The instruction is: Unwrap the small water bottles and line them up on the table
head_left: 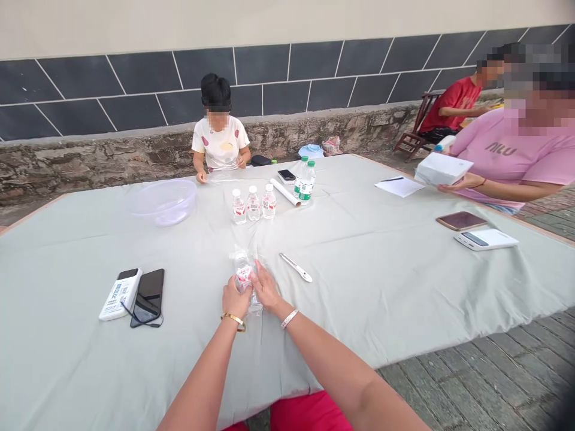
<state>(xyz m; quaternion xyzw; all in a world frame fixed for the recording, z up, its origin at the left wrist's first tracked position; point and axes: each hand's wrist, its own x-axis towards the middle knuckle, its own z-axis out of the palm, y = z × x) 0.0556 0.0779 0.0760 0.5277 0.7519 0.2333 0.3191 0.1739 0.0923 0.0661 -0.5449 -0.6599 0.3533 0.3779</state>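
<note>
A small clear water bottle (243, 270) with a red and white label lies on the cloth, with crinkled clear plastic wrap (255, 308) around it. My left hand (236, 297) grips its left side, fingers curled round. From the right, my right hand (266, 285) presses the wrap and bottle, its fingers partly hidden by the glare of the film. Right of my hands lies a white utility knife (295, 267). Farther back stand three like bottles (254, 205) in a row.
Behind the bottles are a paper roll (286, 193), green-capped bottles (306, 184) and a phone (286, 175). A purple basin (168, 203) sits back left. Near left lie a power bank (120, 296) and a black phone (149, 296). Other people sit across and at right, one holding a white box (442, 170).
</note>
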